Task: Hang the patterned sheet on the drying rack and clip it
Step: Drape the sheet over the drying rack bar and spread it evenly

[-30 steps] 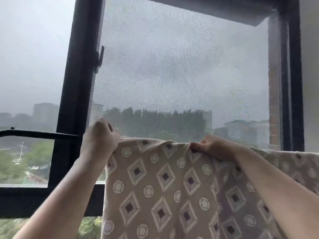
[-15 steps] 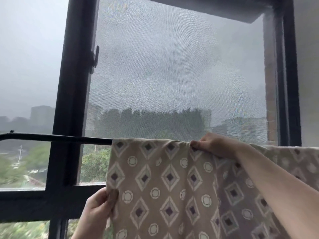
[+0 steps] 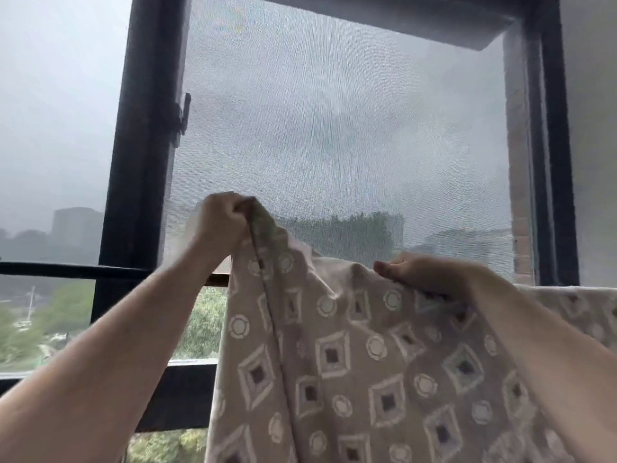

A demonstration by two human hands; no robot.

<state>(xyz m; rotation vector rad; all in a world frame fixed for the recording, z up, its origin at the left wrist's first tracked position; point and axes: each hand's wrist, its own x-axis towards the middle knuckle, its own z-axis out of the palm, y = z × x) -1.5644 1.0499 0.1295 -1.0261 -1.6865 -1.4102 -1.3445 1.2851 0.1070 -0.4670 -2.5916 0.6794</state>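
Sheet (image 3: 367, 362) hangs over rail (image 3: 66, 269), covering its right part. Left hand (image 3: 223, 223) above rail, right hand (image 3: 425, 274) at rail level. Window frame (image 3: 147, 128) behind rail.

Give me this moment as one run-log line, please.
left hand: grips patterned sheet corner above rail | right hand: holds sheet on rail | clips: none visible

Two hands (image 3: 222, 218) (image 3: 422, 274), one sheet (image 3: 350, 362), one rail (image 3: 66, 270)

The beige patterned cloth sheet (image 3: 367, 362) looks matt; the dark rack bar (image 3: 66, 269) smooth, faintly glossy; the window screen (image 3: 334, 128) fine grey mesh.
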